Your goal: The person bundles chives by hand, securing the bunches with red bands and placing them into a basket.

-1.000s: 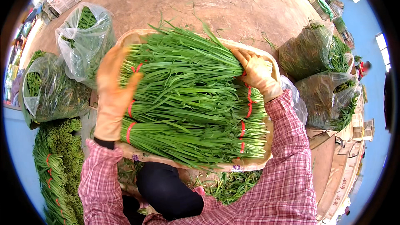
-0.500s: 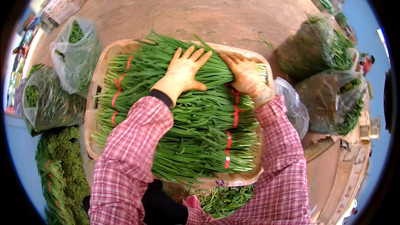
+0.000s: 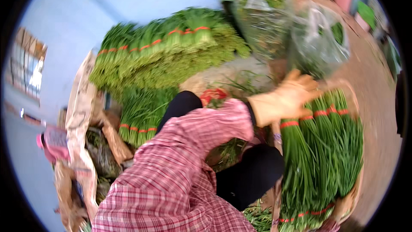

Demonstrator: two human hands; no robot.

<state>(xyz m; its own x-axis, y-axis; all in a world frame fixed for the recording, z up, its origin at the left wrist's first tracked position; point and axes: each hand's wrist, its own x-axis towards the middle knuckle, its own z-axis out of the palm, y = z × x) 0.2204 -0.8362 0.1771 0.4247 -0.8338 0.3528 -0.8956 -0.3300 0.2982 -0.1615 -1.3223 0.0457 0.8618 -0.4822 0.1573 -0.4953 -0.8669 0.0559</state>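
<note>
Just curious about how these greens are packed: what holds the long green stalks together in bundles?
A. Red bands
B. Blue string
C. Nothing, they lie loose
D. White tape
A: red bands wrap the bundles of green stalks in the basket beside the gloved hand, and the pile behind.

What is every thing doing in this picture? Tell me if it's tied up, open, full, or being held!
Gloved hand: fingers spread, resting on the bundles in the basket; which hand it is cannot be told.
Bundles in the basket: tied with red bands, lying side by side.
Basket: full of greens.
Stacked pile of bundles: tied with red bands, heaped on the ground.
Small bundles: banded, lying beside the knee.
Clear plastic bags: stuffed with greens, tops gathered.
</note>
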